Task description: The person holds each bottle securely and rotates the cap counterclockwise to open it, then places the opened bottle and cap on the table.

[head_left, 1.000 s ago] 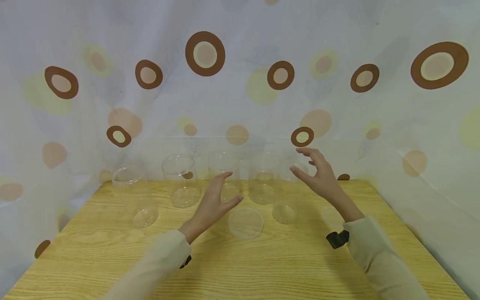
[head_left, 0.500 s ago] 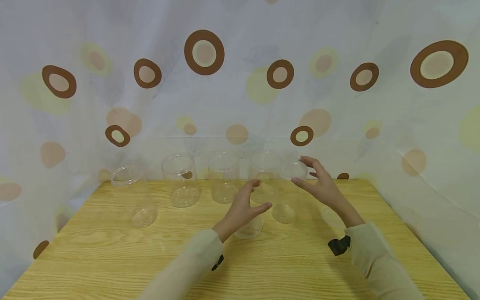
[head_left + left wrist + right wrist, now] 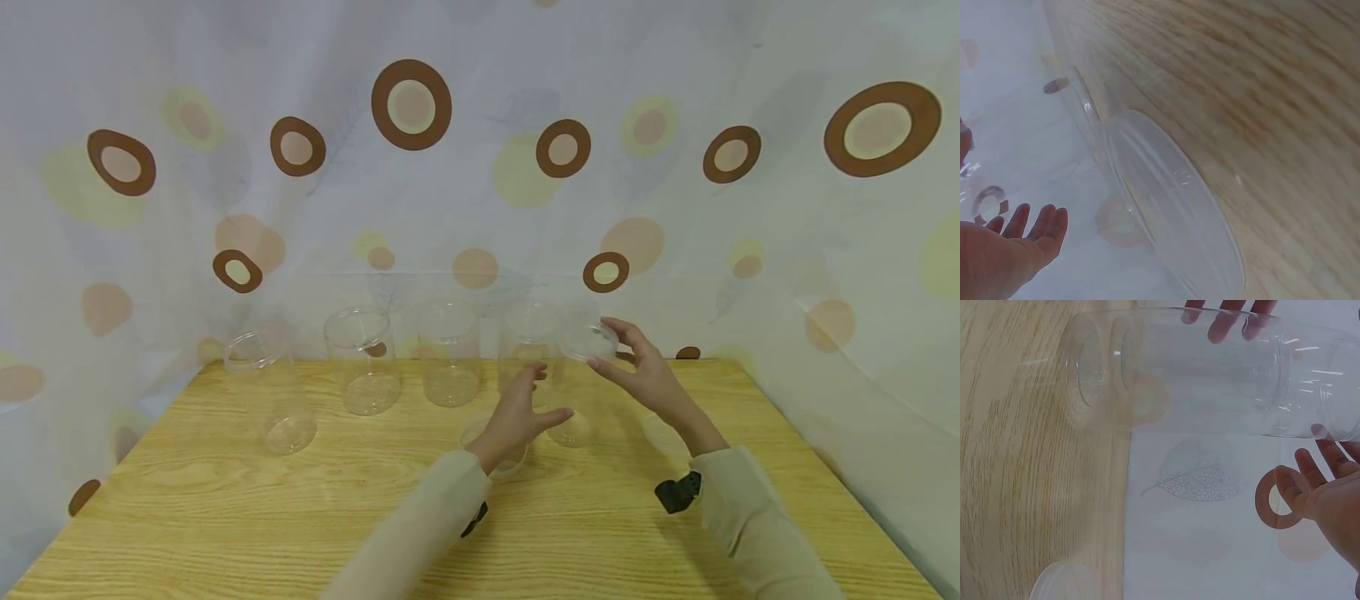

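A tall clear jar (image 3: 588, 383) stands upright at the right end of a row of clear jars. At its top my right hand (image 3: 645, 371) holds the rim between thumb and fingers. The right wrist view shows that jar (image 3: 1204, 375) lengthwise, with my right hand's fingertips (image 3: 1319, 430) against its upper end. My left hand (image 3: 517, 412) is just left of the jar, thumb and fingers spread apart, holding nothing. Below its wrist, a clear round lid (image 3: 472, 428) lies partly hidden on the table. Whether the jar carries a lid is hard to tell.
Along the table's back are more clear jars: one leaning-looking at far left (image 3: 270, 392), then others (image 3: 362, 362) (image 3: 450, 354) (image 3: 527, 333). Another clear lid (image 3: 663, 433) lies under the right forearm. A patterned curtain (image 3: 480, 208) hangs behind the wooden table (image 3: 225, 517).
My left hand has moved right, from in front of the middle jar to beside the right-hand jar. My right hand has come down slightly onto that jar's top.
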{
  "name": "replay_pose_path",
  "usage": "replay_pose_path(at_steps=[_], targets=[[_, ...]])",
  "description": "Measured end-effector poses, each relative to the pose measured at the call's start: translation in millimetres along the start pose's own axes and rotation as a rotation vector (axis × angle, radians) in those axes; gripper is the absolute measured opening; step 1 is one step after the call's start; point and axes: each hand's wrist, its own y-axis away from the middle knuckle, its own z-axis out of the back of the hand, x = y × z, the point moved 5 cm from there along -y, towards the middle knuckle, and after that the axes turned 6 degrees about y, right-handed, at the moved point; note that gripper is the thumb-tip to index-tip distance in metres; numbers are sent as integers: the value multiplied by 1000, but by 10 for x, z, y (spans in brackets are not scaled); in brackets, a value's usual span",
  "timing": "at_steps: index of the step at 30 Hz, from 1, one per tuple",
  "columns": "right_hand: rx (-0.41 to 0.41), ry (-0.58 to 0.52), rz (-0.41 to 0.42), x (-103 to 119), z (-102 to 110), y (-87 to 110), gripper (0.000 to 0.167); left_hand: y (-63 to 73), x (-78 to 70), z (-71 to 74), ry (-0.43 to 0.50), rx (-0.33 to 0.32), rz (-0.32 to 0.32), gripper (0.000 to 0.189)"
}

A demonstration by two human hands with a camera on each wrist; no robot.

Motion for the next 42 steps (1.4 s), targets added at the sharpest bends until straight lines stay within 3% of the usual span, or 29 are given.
replay_pose_path(at_steps=[13,20,30,37,42], targets=[[-20,-4,1,-20,-2,9,60,-48,69,-156,82,2,82,75],[-26,-34,2,-39,-9,14,59,-48,59,-169,52,-17,84,70],[-28,-142,-13,40,2,4,59,-15,-4,-119,33,-8,53,72],[-40,-159,8,144,-11,-7,57,22,-28,-57,58,9,38,73],[-44,-179,31,241,-47,-30,58,46,-43,18,36,12,-7,71]])
